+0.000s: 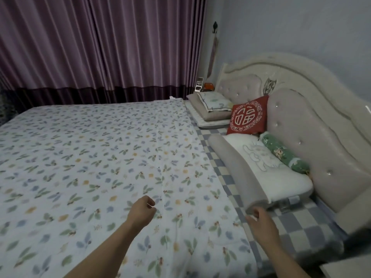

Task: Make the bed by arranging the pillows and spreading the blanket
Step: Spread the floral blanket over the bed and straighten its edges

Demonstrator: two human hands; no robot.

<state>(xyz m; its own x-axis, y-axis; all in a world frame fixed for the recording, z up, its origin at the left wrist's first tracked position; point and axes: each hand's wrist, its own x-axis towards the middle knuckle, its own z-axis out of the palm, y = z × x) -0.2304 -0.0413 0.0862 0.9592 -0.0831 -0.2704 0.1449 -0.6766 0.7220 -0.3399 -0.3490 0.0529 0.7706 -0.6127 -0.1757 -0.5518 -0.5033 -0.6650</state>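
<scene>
Flat blanket lies open; pillows crowd the headboard.

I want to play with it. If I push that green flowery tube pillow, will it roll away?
Probably a little. The green bolster pillow is round like a log, so it could roll. But it sits wedged between the white pillow and the padded headboard, which likely stop it. It looks soft and light.

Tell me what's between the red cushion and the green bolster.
Head view: just the white pillow's top edge and the padded headboard behind them.
</scene>
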